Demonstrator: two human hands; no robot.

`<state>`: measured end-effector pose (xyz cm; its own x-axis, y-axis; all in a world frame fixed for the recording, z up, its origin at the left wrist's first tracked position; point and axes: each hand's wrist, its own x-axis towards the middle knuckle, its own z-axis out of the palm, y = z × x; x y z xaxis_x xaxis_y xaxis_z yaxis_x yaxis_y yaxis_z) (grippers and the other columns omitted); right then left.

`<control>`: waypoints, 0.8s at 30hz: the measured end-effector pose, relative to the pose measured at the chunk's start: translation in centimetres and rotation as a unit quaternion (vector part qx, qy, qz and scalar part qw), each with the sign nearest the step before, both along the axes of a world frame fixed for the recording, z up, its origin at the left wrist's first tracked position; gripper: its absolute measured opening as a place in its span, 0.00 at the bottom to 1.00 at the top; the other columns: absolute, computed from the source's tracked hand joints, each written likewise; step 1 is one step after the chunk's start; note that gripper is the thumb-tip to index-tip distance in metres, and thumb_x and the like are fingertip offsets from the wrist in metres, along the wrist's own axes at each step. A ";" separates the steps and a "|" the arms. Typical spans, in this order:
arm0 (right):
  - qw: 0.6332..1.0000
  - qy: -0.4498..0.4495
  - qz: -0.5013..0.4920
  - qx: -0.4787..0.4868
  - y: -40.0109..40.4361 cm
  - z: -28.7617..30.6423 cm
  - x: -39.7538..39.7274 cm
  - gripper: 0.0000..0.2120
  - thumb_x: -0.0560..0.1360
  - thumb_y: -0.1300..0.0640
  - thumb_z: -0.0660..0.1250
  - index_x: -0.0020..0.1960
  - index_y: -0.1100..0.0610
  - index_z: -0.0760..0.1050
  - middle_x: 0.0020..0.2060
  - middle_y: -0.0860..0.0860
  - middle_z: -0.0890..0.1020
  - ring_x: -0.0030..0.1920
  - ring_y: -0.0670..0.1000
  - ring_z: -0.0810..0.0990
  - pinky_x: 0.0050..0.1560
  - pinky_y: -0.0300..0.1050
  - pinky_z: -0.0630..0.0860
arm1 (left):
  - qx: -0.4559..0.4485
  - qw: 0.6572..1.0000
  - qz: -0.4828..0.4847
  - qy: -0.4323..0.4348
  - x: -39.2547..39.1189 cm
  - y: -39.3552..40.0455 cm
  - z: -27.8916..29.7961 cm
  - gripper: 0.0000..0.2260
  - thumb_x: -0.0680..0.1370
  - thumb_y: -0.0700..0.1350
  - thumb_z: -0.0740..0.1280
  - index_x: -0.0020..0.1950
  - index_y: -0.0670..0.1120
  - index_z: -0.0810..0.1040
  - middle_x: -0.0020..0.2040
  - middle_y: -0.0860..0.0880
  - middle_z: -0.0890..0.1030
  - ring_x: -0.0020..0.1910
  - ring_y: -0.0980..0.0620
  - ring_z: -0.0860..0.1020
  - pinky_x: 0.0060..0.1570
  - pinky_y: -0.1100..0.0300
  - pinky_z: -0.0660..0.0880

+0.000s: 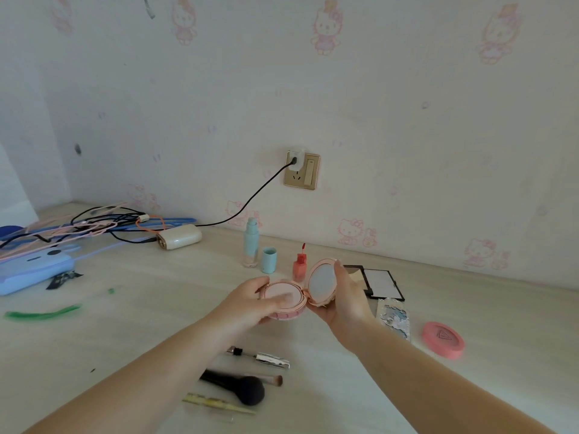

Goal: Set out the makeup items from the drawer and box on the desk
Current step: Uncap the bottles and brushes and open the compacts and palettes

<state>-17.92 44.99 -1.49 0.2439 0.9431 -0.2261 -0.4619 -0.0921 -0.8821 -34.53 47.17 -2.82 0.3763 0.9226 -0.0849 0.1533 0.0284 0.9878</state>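
Observation:
I hold a pink round cushion compact open above the desk. My left hand grips its base, and my right hand holds the mirrored lid tilted up. Behind it stand a mint bottle, its mint cap and a red lip tint. An open black palette lies to the right, with a patterned flat case and a pink round compact nearer. Below my arms lie a black powder brush, a small brush, a silver tube and a yellow pen-like item.
A tangle of cables and hangers, a white power bank and a blue device crowd the desk's left. A cable runs to a gold wall socket. Green marks show on the desk.

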 end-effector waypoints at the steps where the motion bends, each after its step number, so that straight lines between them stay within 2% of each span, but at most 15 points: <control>1: 1.000 0.005 -0.001 -0.006 0.1 -0.4 -0.2 0.16 0.80 0.46 0.56 0.58 0.58 0.70 0.49 0.58 0.80 0.48 0.58 0.82 0.55 0.56 0.78 | 0.029 0.998 -0.011 0.050 -0.3 0.2 -0.2 0.10 0.69 0.47 0.76 0.45 0.54 0.77 0.46 0.55 0.83 0.48 0.56 0.80 0.54 0.59 0.75; 3: 1.000 0.014 -0.010 -0.010 0.3 -1.0 -0.5 0.17 0.80 0.46 0.56 0.58 0.58 0.70 0.49 0.58 0.80 0.47 0.57 0.82 0.54 0.55 0.78 | 0.072 0.990 -0.017 0.118 -0.6 0.8 -0.6 0.20 0.61 0.51 0.79 0.49 0.52 0.78 0.48 0.53 0.83 0.50 0.54 0.80 0.55 0.60 0.75; 5: 0.999 0.027 -0.016 -0.015 0.5 -1.5 -0.9 0.14 0.80 0.46 0.56 0.54 0.56 0.70 0.47 0.57 0.79 0.45 0.56 0.81 0.55 0.55 0.77 | 0.112 0.979 -0.017 0.171 -0.8 1.6 -1.0 0.32 0.54 0.58 0.77 0.53 0.47 0.77 0.50 0.50 0.83 0.52 0.51 0.80 0.56 0.55 0.76; 6: 0.999 0.031 -0.018 -0.018 0.5 -1.6 -1.0 0.13 0.80 0.46 0.56 0.51 0.55 0.71 0.46 0.57 0.79 0.44 0.56 0.80 0.56 0.55 0.77 | 0.126 0.973 -0.019 0.190 -0.9 1.9 -1.2 0.33 0.53 0.60 0.76 0.53 0.46 0.77 0.50 0.50 0.83 0.52 0.51 0.80 0.56 0.54 0.75; 9: 0.999 0.010 -0.024 -0.030 0.9 -2.1 -1.2 0.13 0.80 0.46 0.55 0.47 0.53 0.72 0.44 0.56 0.80 0.43 0.55 0.80 0.59 0.55 0.76 | 0.148 0.963 -0.024 0.226 -0.9 2.7 -1.6 0.29 0.53 0.63 0.73 0.48 0.51 0.75 0.46 0.55 0.81 0.46 0.57 0.79 0.47 0.61 0.75; 11: 0.999 -0.029 -0.020 -0.042 1.0 -2.3 -1.2 0.14 0.81 0.48 0.54 0.45 0.55 0.73 0.41 0.57 0.81 0.42 0.55 0.80 0.60 0.56 0.75 | 0.168 0.952 -0.025 0.253 -1.0 3.0 -2.0 0.26 0.53 0.65 0.71 0.44 0.53 0.72 0.42 0.57 0.79 0.42 0.59 0.77 0.41 0.64 0.71; 15: 0.996 -0.052 -0.003 -0.068 1.4 -2.6 -0.8 0.15 0.81 0.53 0.55 0.44 0.58 0.75 0.40 0.58 0.81 0.42 0.56 0.80 0.58 0.58 0.76 | 0.181 0.941 -0.025 0.285 -1.7 4.0 -3.0 0.28 0.54 0.66 0.70 0.45 0.52 0.71 0.45 0.56 0.79 0.46 0.54 0.77 0.49 0.58 0.74; 18: 0.996 -0.063 0.005 -0.063 1.9 -2.6 -0.5 0.15 0.82 0.56 0.53 0.43 0.58 0.74 0.39 0.56 0.80 0.40 0.54 0.79 0.59 0.57 0.75 | 0.175 0.942 -0.031 0.285 -1.9 4.3 -3.0 0.25 0.55 0.64 0.71 0.44 0.54 0.70 0.44 0.58 0.78 0.46 0.55 0.76 0.48 0.60 0.72; 21: 0.995 -0.088 0.010 -0.048 2.0 -2.6 -0.4 0.15 0.82 0.57 0.52 0.43 0.57 0.74 0.38 0.54 0.79 0.41 0.52 0.79 0.60 0.56 0.74 | 0.169 0.940 -0.032 0.296 -1.8 4.5 -2.9 0.22 0.59 0.59 0.76 0.45 0.56 0.71 0.45 0.60 0.77 0.49 0.55 0.77 0.53 0.60 0.72; 24: 0.993 -0.109 0.013 -0.037 1.8 -2.6 -0.3 0.15 0.82 0.56 0.52 0.45 0.58 0.75 0.34 0.53 0.77 0.38 0.50 0.78 0.56 0.54 0.77 | 0.153 0.941 -0.024 0.300 -1.7 4.3 -2.8 0.25 0.51 0.66 0.68 0.43 0.58 0.70 0.44 0.61 0.77 0.49 0.56 0.77 0.51 0.62 0.72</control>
<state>-18.19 46.79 -4.08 0.2697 0.9325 -0.2402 -0.2574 -0.1705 -0.9511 -36.20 51.44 -5.61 0.3863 0.9219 -0.0291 0.6805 -0.2636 0.6837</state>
